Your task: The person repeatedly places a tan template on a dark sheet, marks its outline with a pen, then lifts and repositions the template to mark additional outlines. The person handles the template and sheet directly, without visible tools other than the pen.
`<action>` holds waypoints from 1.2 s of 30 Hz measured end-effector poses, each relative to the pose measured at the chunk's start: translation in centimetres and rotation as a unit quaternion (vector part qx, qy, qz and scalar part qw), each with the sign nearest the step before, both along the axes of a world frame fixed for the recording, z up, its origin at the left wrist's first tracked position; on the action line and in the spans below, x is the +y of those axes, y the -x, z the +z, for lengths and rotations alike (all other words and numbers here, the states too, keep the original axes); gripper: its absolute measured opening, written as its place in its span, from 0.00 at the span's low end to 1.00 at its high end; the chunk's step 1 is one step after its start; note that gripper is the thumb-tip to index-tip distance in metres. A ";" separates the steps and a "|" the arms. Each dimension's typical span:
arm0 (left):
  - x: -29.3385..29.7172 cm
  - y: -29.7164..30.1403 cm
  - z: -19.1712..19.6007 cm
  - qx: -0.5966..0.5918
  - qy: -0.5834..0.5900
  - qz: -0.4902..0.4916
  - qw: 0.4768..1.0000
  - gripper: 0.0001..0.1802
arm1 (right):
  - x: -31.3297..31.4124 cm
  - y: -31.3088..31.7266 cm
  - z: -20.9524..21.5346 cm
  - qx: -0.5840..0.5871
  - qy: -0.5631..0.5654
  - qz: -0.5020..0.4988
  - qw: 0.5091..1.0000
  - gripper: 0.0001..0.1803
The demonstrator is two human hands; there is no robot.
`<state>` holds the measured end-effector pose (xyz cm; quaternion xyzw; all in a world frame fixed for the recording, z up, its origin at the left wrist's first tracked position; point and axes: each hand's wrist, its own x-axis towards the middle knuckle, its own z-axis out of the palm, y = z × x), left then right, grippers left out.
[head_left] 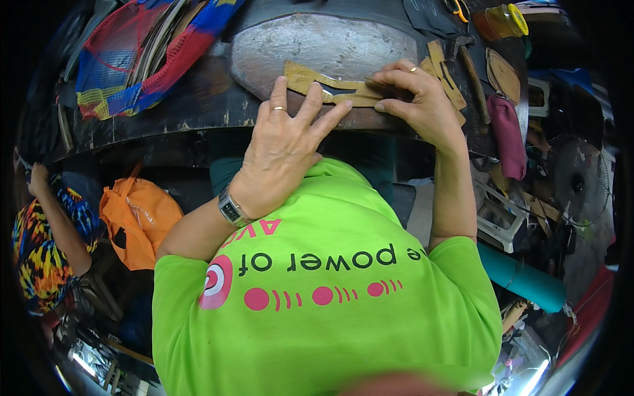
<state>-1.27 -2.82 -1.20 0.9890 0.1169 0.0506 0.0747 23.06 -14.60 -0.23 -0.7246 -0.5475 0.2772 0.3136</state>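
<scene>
Mesh bag [99, 79], blue, red and yellow, held flat strips [162, 39] at table's [214, 99] upper left. Yellow-lidded jar [503, 18] upper right held amber contents [490, 26]. Tan slotted piece [302, 77] lay over near part of grey slab [323, 39], close to table's front edge. Left hand [277, 145]: fingers spread apart, tips on piece. Right hand [424, 102]: thumb and forefinger at piece's right end; cannot tell whether clamped. Slab's face stretched beyond piece; dark tabletop showed between bag and slab.

I count this person's two hands [281, 140], two rings [280, 108] and one wristwatch [232, 207]. There's one metal slab [317, 39], one jar [496, 24], one orange bag [142, 221], one fan [580, 183].
</scene>
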 end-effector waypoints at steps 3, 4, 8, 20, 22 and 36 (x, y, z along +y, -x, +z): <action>-0.1 -0.2 0.3 -0.003 0.013 0.005 1.000 0.52 | -0.4 0.1 -0.1 0.074 -0.005 -0.037 0.997 0.37; -0.1 -0.2 0.4 0.000 0.012 0.007 1.000 0.51 | -0.6 0.1 -0.2 0.112 -0.008 -0.051 0.992 0.40; -0.2 -0.3 0.5 0.003 0.008 0.010 1.000 0.50 | -1.2 0.0 -0.2 0.184 -0.011 -0.064 0.981 0.46; -0.1 -0.1 0.2 -0.009 0.035 0.023 0.999 0.50 | -0.1 -0.5 -0.8 -0.016 -0.071 -0.037 0.997 0.17; -0.1 -0.1 0.2 -0.008 0.032 0.023 0.999 0.48 | -0.2 -0.2 -0.4 0.131 -0.174 -0.059 0.974 0.13; -0.2 0.0 -0.6 -0.026 0.003 0.024 0.999 0.39 | 1.6 4.4 -1.7 0.283 -0.178 -0.162 0.928 0.23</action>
